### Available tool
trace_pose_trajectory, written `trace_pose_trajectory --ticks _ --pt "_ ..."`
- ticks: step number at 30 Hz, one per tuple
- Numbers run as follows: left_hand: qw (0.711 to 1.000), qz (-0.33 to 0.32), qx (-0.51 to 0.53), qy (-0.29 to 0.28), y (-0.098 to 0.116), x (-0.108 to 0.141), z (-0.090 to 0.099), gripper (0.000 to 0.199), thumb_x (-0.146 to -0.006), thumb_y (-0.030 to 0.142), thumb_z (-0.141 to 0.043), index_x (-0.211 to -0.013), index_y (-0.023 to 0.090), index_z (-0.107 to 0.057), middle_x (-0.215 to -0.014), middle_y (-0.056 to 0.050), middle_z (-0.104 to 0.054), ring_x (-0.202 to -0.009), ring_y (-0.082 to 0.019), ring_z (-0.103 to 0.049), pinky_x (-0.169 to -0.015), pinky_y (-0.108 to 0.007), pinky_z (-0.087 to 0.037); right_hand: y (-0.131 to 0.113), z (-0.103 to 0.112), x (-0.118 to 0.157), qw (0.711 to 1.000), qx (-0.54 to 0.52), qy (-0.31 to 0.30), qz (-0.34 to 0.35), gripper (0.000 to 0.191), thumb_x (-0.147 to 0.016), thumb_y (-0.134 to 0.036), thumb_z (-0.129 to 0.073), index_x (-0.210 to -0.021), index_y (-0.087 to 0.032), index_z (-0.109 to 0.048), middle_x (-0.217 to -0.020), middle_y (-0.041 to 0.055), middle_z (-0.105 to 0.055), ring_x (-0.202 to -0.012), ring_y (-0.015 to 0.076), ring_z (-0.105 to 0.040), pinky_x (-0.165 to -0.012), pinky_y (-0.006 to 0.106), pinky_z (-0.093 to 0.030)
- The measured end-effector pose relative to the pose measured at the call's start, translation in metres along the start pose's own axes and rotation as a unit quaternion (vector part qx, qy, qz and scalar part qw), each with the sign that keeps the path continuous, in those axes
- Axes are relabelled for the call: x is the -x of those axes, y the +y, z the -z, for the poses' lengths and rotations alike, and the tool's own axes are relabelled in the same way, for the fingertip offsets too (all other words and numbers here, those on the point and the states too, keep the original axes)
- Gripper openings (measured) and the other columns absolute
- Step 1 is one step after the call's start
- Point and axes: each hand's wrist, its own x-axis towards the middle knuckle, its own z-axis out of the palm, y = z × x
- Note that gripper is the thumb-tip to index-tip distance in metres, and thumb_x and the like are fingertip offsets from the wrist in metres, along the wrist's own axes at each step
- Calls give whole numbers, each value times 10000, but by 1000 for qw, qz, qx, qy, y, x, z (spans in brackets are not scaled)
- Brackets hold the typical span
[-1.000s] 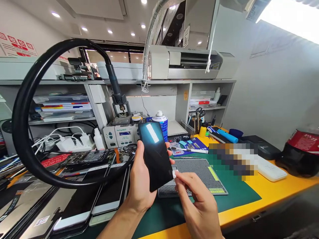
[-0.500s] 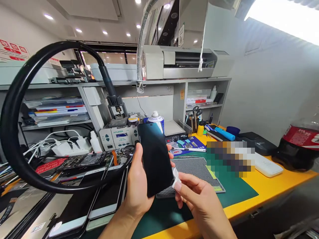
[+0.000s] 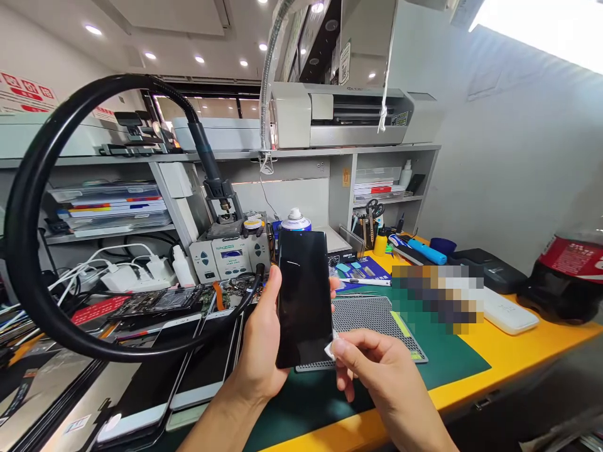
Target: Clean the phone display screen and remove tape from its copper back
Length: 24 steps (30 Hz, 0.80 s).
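Left hand [image 3: 260, 339]: wrapped around the black phone [image 3: 305, 298], held upright above the green mat [image 3: 452, 364]. Right hand [image 3: 381, 370]: thumb and fingers pinching a small white piece [image 3: 330, 349] at the phone's lower right corner.

I see a hose [image 3: 17, 207] looping left of the station [image 3: 230, 256], a printer [image 3: 358, 118] above, and a bottle [image 3: 563, 276] at right.

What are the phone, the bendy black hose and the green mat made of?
The phone looks like glossy glass in front, since it's smooth and shiny. The hose seems to be rubber or soft plastic, with shiny streaks along its curve. The mat looks like dull rubber, maybe vinyl.
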Motion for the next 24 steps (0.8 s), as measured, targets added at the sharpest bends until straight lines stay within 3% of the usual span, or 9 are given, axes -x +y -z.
trace_pose_trajectory --ticks 10,18,24 --pt "991 101 23 -84 -9 0 0 615 -930 583 -423 -1276 120 -632 -1036 -167 -742 -644 -263 -694 -640 -424 -565 -6 11 -10 998 19 17 52 310 -806 -447 -758 -758 -141 -737 -565 4 -606 -525 105 -546 -486 199 -448" --pt "979 139 70 -135 -10 0 -1 568 -959 525 -420 -1170 71 -687 -956 -163 -763 -839 -271 -727 -744 -353 -567 -18 14 -13 996 3 54 76 279 -803 -430 -767 -790 -152 -743 -589 1 -614 -528 101 -550 -462 187 -438" --pt "976 135 72 -153 -11 1 -2 529 -973 496 -410 -1148 87 -698 -972 -141 -763 -831 -235 -726 -750 -301 -547 -31 18 -16 994 14 64 84 307 -803 -446 -758 -754 -144 -735 -557 -5 -596 -501 100 -547 -463 194 -434"
